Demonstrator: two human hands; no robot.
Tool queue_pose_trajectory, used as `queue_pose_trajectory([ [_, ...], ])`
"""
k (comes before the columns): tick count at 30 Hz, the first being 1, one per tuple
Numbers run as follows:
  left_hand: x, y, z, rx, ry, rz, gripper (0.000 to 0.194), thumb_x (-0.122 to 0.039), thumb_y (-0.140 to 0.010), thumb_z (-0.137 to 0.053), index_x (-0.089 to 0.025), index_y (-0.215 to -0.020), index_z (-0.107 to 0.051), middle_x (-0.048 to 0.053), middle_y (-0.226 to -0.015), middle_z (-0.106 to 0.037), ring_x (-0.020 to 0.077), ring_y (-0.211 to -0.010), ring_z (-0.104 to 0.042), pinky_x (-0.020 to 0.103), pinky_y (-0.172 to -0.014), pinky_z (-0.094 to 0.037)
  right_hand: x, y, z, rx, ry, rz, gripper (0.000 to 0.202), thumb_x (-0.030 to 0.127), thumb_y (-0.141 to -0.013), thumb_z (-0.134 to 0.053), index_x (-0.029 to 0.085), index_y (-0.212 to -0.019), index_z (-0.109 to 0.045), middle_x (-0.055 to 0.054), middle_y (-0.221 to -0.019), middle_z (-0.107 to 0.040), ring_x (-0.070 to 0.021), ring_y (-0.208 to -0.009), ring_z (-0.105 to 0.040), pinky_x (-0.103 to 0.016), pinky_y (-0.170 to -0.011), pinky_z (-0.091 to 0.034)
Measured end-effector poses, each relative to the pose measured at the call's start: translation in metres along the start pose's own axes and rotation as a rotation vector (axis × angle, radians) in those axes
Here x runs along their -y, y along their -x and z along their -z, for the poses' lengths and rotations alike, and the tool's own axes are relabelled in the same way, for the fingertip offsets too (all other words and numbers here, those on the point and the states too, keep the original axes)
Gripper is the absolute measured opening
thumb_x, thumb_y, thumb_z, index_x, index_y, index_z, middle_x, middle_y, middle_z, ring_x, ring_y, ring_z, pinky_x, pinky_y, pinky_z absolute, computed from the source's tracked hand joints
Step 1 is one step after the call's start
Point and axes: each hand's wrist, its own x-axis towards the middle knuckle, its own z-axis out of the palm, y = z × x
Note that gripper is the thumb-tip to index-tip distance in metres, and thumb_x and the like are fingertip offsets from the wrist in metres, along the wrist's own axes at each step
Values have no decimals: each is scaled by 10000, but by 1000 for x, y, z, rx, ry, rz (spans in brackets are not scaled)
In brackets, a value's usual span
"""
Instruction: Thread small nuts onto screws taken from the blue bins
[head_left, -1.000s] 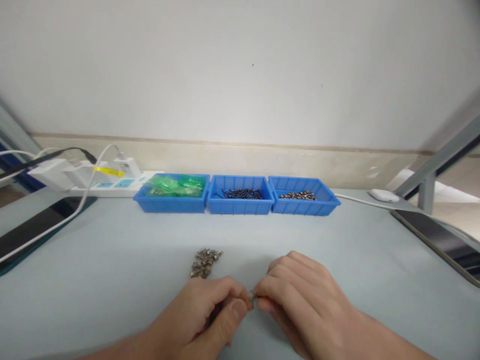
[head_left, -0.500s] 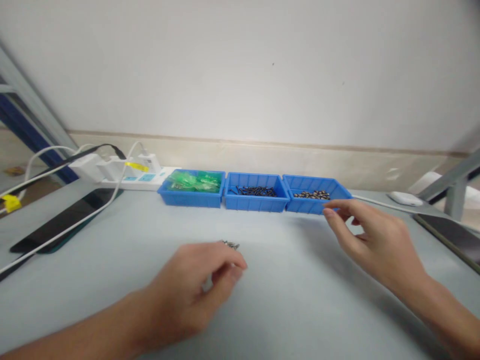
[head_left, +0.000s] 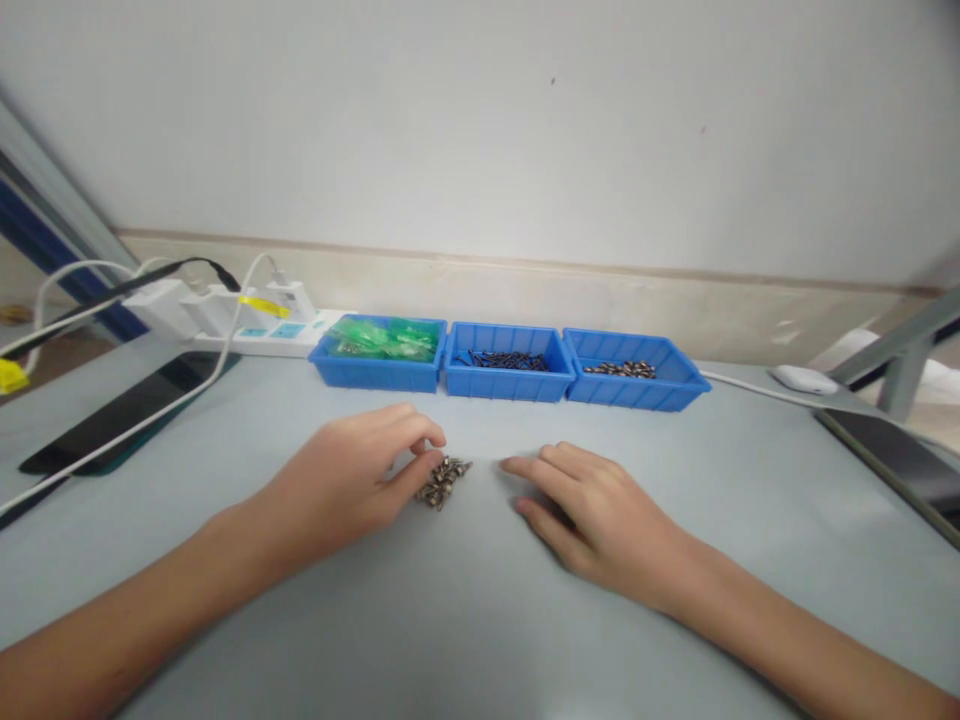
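Observation:
My left hand (head_left: pixel 367 462) is at the left edge of a small pile of metal screws (head_left: pixel 445 484) on the table. Its fingers are curled, with thumb and index tips close together beside the pile; whether something small is between them I cannot make out. To the right of the pile, my right hand (head_left: pixel 600 515) is low over the table, index finger stretched toward the screws and thumb apart from it. Nothing shows in its fingers.
Three blue bins stand along the wall: one with green plastic bags (head_left: pixel 386 338), one with dark screws (head_left: pixel 508 361), one with shiny metal pieces (head_left: pixel 622 369). Left are a power strip (head_left: pixel 292 335), cables and a black phone (head_left: pixel 124 412); right, another phone (head_left: pixel 892 465) and a white case (head_left: pixel 804 379).
My right hand has moved from the right bin down and left toward the pile. My left hand has shifted up and left, showing more of the screws. The view has tilted slightly.

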Motion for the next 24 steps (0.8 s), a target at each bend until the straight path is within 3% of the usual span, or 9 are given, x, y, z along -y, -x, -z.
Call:
queue_pose_trajectory([
  [3, 2, 1, 0, 8, 10, -23, 196, -263, -901, -409, -176, -878, -584, 9, -784, -597, 123, -680, -527, 233, -646, -381, 7, -12, -6, 72, 5, 18, 296, 226, -892, -436, 202, -1176, -516, -39, -843, -600, -161, -761, -557, -276, -676, -389],
  [11, 0, 4, 1, 28, 39, -42, 207, -252, -891, -410, -167, -850, -594, 10, -772, -598, 124, -689, -530, 230, -633, -373, 7, -24, -9, 104, 44, 12, 289, 265, -905, -412, 249, -1172, -521, -17, -840, -606, -141, -738, -567, -252, -640, -340],
  [20, -3, 6, 1, 55, 53, -81, 238, -263, -912, -385, -171, -874, -601, 12, -797, -612, 133, -754, -545, 242, -696, -383, 2, -14, -7, 13, -5, -28, 187, 272, -904, -408, 164, -882, -559, -27, -749, -560, -132, -665, -520, -248, -613, -352],
  [24, -7, 7, 0, 56, 67, -130, 217, -244, -907, -402, -174, -894, -607, 8, -810, -615, 123, -750, -556, 228, -691, -391, 3, -12, -6, -27, -127, -108, 243, 261, -843, -503, 161, -1064, -525, -20, -779, -588, -129, -653, -524, -244, -611, -378],
])
